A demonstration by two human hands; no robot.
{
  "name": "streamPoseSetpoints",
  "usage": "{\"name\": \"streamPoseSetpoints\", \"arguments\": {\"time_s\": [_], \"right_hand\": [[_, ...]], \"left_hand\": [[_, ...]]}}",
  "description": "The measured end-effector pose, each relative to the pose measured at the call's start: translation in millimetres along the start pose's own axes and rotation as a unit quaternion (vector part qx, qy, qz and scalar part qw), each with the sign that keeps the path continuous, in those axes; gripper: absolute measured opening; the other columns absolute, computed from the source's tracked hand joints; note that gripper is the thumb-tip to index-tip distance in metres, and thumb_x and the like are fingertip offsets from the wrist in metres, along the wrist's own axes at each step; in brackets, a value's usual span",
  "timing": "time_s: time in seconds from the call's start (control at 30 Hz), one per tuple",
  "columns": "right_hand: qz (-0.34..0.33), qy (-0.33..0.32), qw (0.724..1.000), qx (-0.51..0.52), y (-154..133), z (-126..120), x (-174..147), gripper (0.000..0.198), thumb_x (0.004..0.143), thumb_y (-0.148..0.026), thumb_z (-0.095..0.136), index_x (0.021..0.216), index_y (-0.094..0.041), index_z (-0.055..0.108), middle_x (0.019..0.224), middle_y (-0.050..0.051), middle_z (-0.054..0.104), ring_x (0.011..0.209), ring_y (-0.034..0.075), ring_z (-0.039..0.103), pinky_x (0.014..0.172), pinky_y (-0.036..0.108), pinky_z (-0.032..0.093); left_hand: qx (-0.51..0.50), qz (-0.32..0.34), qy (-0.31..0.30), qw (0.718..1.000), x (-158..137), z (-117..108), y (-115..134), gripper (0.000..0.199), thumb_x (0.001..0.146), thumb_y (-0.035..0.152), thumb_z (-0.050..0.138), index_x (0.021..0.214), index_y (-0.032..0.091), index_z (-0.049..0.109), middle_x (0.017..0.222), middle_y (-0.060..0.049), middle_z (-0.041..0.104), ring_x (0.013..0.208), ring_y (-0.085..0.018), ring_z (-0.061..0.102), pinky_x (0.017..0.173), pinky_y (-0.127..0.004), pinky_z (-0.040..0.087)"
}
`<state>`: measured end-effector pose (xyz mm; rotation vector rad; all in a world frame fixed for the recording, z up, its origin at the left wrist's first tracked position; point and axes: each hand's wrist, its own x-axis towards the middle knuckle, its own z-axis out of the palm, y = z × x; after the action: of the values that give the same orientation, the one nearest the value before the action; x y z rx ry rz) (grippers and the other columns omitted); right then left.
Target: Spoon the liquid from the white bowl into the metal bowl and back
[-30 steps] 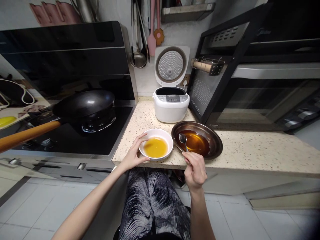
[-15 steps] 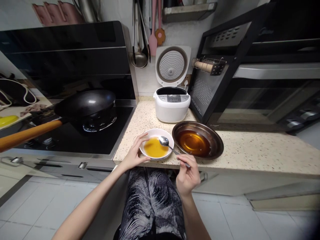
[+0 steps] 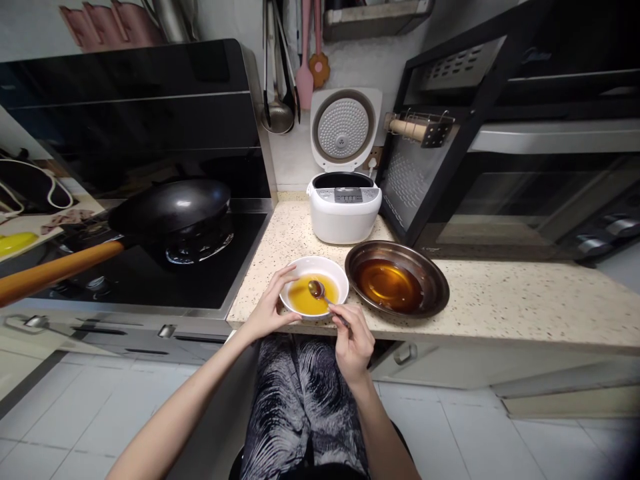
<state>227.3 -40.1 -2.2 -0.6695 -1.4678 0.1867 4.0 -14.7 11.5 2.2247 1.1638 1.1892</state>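
Note:
A white bowl (image 3: pixel 342 275) stands near the counter's front edge with yellow-orange liquid in it. My left hand (image 3: pixel 267 310) steadies it from the left, fingers on the far rim and thumb along the near side. In my right hand (image 3: pixel 354 340) is a metal spoon (image 3: pixel 317 289), pinched by its handle. The spoon's head is at the liquid in the bowl; whether it dips below the surface is hard to tell. Right beside the bowl sits a dark metal basin (image 3: pixel 434 283) containing amber-brown liquid.
A white rice cooker (image 3: pixel 345 220) with its lid raised stands behind the bowl. To the left, a black wok (image 3: pixel 175 207) rests on the stove, its wooden handle (image 3: pixel 60 270) pointing toward me. An oven (image 3: pixel 540 200) is at the right. Utensils hang on the wall.
My right hand has moved left, bringing the spoon lower and toward the middle of the bowl. The left hand keeps its place on the rim.

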Motion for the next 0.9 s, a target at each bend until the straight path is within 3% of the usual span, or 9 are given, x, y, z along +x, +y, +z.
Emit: {"name": "streamPoseSetpoints", "arguments": {"time_s": [0.57, 0.9], "right_hand": [[0.09, 0.054, 0.994, 0.04, 4, 8, -12, 0.014, 0.1, -0.015, 0.058, 0.094, -0.021, 0.069, 0.087, 0.004, 0.076, 0.084, 0.018, 0.073, 0.08, 0.033, 0.06], [0.091, 0.064, 0.993, 0.048, 2, 6, -10, 0.014, 0.1, -0.014, 0.056, 0.093, -0.021, 0.066, 0.087, 0.003, 0.074, 0.085, 0.017, 0.072, 0.08, 0.033, 0.059]], "left_hand": [[-0.007, -0.008, 0.005, 1.0, -1, 1, -1, 0.076, 0.084, 0.07, 0.073, 0.142, 0.025, 0.054, 0.161, -0.02, 0.04, 0.154, -0.041, 0.037, 0.124, -0.066, 0.032], [-0.004, -0.001, 0.006, 1.0, -1, 1, -1, 0.075, 0.084, 0.069, 0.074, 0.142, 0.025, 0.053, 0.161, -0.02, 0.041, 0.154, -0.041, 0.037, 0.124, -0.066, 0.032]]}}
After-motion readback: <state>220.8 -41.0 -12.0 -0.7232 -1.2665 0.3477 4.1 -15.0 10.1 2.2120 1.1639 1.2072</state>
